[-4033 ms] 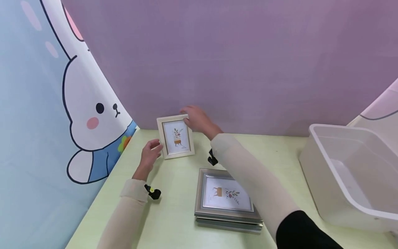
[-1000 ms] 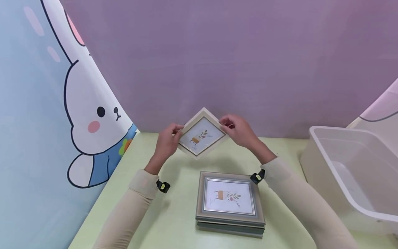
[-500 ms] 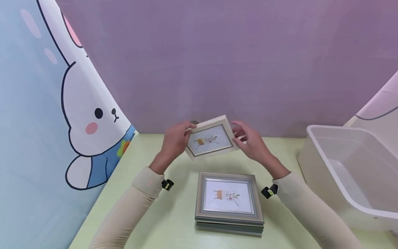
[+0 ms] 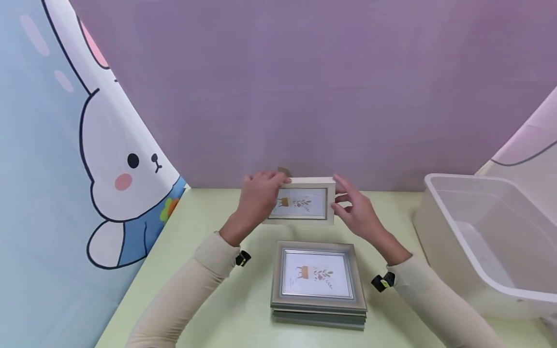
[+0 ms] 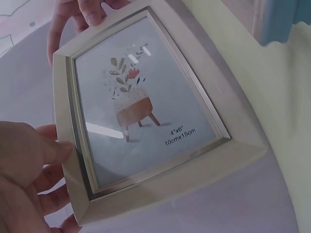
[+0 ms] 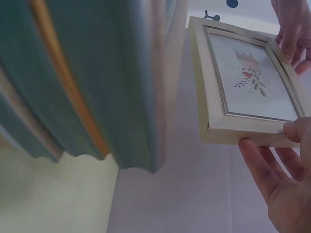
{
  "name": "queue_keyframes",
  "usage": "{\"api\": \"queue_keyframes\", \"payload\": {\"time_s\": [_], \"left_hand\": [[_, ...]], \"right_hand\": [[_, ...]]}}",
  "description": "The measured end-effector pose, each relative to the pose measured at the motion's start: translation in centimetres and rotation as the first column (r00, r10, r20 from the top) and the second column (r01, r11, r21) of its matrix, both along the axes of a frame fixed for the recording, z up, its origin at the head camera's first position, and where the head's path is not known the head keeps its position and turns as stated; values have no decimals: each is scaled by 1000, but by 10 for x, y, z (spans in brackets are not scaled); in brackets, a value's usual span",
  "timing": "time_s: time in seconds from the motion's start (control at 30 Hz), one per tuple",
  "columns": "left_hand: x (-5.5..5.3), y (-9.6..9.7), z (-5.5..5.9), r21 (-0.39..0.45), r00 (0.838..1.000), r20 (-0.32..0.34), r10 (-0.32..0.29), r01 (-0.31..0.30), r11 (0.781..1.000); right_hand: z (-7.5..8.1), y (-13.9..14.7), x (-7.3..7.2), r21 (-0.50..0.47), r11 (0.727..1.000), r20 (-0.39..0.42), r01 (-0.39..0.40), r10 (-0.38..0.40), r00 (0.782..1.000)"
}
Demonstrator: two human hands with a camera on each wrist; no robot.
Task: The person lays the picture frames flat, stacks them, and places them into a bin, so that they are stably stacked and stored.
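Note:
A small cream picture frame (image 4: 329,200) with a drawing of a potted plant is held up above the back of the table, turned on its side. My left hand (image 4: 258,197) grips its left end, with fingers over the top edge. At the opposite end, my right hand (image 4: 362,215) pinches the border between thumb and fingers. The left wrist view shows the face of the picture frame (image 5: 223,172) and the printed size on its insert. In the right wrist view, the right thumb lies on the front border of the picture frame (image 6: 214,97), with fingers behind.
A stack of silver-grey picture frames (image 4: 319,273) lies face up on the pale green table (image 4: 217,309), nearer than the held one. To the right stands a white plastic bin (image 4: 457,251). A purple backdrop (image 4: 304,87) rises behind, with a rabbit-print sheet (image 4: 122,154) at left.
Four seconds ago the cream picture frame stood upright further left. It has since been lifted, moved right and turned from a tilted diamond to level on its side, both hands on it.

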State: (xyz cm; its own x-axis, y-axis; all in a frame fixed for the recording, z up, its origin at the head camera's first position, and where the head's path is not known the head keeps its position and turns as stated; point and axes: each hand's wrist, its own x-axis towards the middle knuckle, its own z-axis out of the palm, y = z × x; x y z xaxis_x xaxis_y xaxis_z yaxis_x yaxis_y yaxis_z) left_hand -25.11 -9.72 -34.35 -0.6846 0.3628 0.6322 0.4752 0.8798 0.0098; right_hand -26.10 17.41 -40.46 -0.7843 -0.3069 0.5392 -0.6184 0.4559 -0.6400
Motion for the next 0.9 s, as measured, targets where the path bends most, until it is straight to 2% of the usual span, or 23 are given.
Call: {"api": "queue_keyframes", "payload": {"time_s": [0.13,0.33,0.53,0.7,0.9], "left_hand": [[2,5,-4,-34,998,-58,-24,22,999],[4,7,-5,-44,997,-64,-48,46,998],[3,3,-4,47,996,-18,-92,93,995],[1,-10,-8,109,995,29,-99,96,989],[-1,-26,-10,174,984,139,-113,88,981]], "right_hand": [[-7,1,4,-27,1000,3,-3,3,1000],[-11,3,7,-57,998,-14,7,-8,1000],[-13,9,10,-79,997,-49,28,-31,998],[-14,16,13,-84,996,-61,27,-32,998],[-15,23,13,-83,996,-61,38,-43,997]]}}
